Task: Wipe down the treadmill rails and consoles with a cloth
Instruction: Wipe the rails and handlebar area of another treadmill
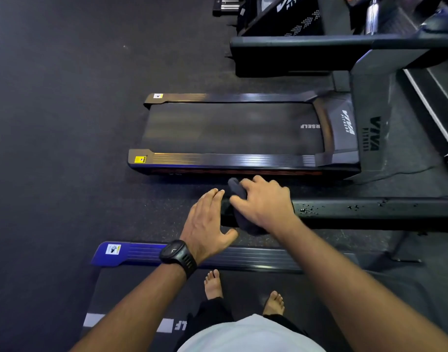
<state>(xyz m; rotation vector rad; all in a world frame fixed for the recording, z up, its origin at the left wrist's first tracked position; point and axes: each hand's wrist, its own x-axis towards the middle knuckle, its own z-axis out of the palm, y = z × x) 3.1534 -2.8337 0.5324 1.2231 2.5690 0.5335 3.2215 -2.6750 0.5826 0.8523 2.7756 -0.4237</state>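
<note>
Right hand (pixel 263 199) grips dark grey crumpled cloth (pixel 236 187) draped over end of black treadmill handrail (pixel 370 208). Left hand (pixel 205 219), fingers straight and together, just beside the rail end. Black wristwatch (pixel 176 252) on left wrist.

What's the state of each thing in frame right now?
black treadmill handrail: specks or droplets along its top.
dark grey cloth: bunched over the handrail's end.
right hand: fingers curled on the cloth.
left hand: fingers straight, holding nothing, beside the handrail's end.
black wristwatch: strapped on the left wrist.
neighbouring black treadmill: nobody on it; belt running or not, cannot tell.
</note>
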